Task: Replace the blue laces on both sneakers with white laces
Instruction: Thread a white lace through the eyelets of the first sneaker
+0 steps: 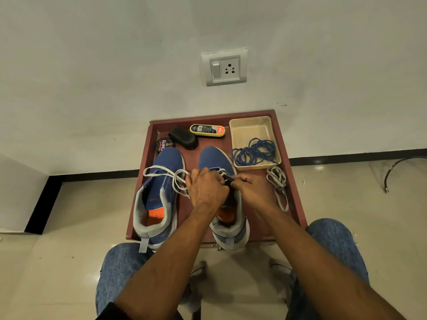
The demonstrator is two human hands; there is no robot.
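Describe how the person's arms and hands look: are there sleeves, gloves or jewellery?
Both forearms are bare up to the frame's lower edge; only a dark sleeve edge shows at the left arm. The left hand and right hand wear no gloves, and no rings, watch or bracelet are visible.

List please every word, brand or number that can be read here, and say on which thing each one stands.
"Cherry": on the lid of the round polish tin.
"KIWI": on the red end of the yellow shoe-shine sponge case, only just legible; its barcode and small print are too small to read.
Orange mark on the left sneaker: too blurred to read.
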